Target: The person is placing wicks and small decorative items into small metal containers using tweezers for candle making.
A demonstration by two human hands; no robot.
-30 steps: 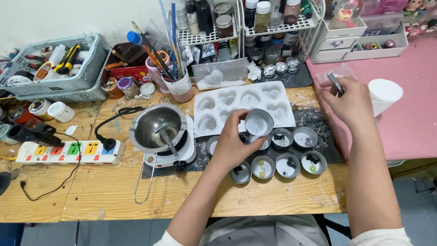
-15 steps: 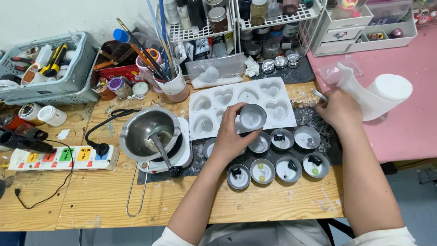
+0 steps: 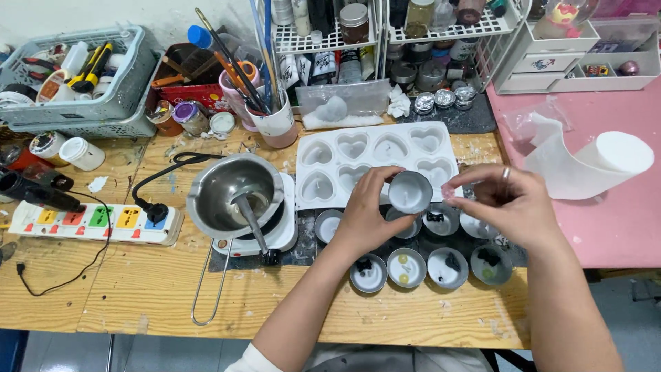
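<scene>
L hand (image 3: 363, 219) holding small tin (image 3: 410, 192), R hand (image 3: 508, 207) beside

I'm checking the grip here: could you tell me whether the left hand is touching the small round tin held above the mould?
Touching. The head view shows the left hand with its fingers wrapped on the rim of the small round tin.

A small round metal tin (image 3: 410, 192) is being held up above the workbench, tilting so its open mouth is facing the camera, with pale wax showing inside. It is sitting over the lower edge of the white heart-shaped mould tray (image 3: 375, 162), just above the rows of similar filled tins (image 3: 406, 267).
</scene>
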